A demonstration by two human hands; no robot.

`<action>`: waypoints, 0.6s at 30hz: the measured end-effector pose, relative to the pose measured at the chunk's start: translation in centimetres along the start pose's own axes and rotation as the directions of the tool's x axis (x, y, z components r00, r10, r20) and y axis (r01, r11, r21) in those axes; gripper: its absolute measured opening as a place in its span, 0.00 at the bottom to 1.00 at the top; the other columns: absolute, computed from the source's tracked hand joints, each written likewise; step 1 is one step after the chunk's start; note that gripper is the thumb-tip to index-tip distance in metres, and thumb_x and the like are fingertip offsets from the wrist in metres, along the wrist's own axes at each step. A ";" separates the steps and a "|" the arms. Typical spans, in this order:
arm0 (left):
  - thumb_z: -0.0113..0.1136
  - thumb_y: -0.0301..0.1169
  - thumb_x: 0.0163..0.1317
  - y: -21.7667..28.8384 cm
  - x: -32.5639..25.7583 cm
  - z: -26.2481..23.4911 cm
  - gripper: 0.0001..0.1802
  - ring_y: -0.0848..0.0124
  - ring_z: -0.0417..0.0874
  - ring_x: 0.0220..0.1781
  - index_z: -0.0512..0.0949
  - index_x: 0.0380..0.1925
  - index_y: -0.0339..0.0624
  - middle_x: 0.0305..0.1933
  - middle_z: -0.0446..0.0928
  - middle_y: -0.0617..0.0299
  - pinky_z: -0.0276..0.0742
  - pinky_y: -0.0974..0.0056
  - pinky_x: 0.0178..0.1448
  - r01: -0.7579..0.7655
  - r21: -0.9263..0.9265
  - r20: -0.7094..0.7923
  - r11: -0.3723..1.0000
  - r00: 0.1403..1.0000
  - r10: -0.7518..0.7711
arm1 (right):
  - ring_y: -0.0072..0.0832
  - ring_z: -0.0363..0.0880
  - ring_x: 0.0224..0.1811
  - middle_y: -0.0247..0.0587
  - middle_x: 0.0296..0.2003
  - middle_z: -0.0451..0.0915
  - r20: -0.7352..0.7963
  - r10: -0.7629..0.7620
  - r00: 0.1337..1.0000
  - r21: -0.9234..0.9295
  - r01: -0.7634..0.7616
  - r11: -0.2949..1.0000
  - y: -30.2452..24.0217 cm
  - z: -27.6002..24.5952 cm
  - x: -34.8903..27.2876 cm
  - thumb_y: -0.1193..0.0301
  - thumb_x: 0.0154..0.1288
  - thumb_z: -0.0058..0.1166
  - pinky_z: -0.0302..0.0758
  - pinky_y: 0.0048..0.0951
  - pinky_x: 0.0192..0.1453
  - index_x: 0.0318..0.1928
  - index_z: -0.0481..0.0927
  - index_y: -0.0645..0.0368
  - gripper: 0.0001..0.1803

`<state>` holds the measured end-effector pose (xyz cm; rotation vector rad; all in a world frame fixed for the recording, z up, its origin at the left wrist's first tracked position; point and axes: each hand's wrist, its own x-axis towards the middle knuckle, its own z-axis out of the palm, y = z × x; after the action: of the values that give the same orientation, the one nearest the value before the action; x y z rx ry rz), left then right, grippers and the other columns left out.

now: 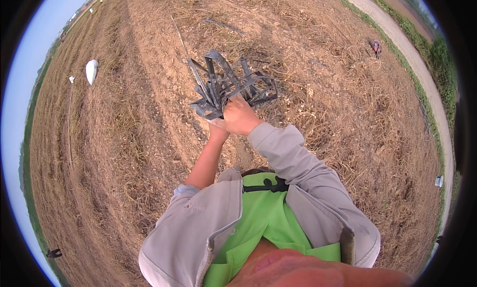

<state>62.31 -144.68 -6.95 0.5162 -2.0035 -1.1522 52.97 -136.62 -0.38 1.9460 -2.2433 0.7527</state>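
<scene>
A loose bundle of flat black drip irrigation tape (214,88), folded into many loops, sticks up and outward in front of me. My right hand (240,117) is closed around its near side, fingers bent over the strips. Just below and to the left, my left hand (217,126) grips the bundle's base, partly hidden behind the right hand. The two hands touch. One long strip trails from the bundle toward the far left, and several loops hang out to the right, above the ground.
Dry soil with straw-like plant remains surrounds me. A white sack (91,72) lies to the left, a dark reddish object (376,49) at the far right. Another strip (224,25) lies on the soil beyond the bundle. A pale path (422,71) runs along the right, and a dark figure (53,253) is far left.
</scene>
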 end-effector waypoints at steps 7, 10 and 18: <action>0.57 0.31 0.63 2.4 -0.4 0.3 0.11 0.74 0.75 0.37 0.75 0.39 0.34 0.37 0.78 0.61 0.75 0.62 0.39 0.175 -0.352 -0.136 0.919 0.962 -0.235 | 0.55 0.77 0.46 0.61 0.38 0.81 -0.005 0.089 0.996 0.186 -0.087 0.979 -1.7 -1.1 -0.9 0.52 0.67 0.53 0.70 0.51 0.57 0.39 0.82 0.70 0.27; 0.58 0.32 0.62 2.1 -0.5 0.0 0.11 0.73 0.75 0.36 0.75 0.38 0.34 0.34 0.78 0.60 0.74 0.61 0.38 0.164 -0.217 -0.103 0.962 0.976 -0.189 | 0.56 0.79 0.41 0.60 0.37 0.81 0.014 0.196 0.981 0.221 -0.194 0.956 -1.9 -1.4 -1.2 0.51 0.66 0.55 0.71 0.52 0.56 0.38 0.81 0.69 0.27; 0.64 0.32 0.62 0.4 -0.9 -0.5 0.22 0.71 0.80 0.44 0.74 0.54 0.37 0.46 0.82 0.59 0.77 0.62 0.51 0.154 -0.317 0.000 0.936 0.987 -0.162 | 0.55 0.77 0.51 0.61 0.45 0.79 0.143 0.130 0.981 0.280 -0.166 0.945 -1.3 -1.1 -0.3 0.51 0.65 0.57 0.73 0.47 0.59 0.45 0.79 0.73 0.30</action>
<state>63.29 -144.16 -6.87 0.5299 -1.7325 -1.5243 53.94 -136.00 0.89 2.0092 -2.4989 1.0659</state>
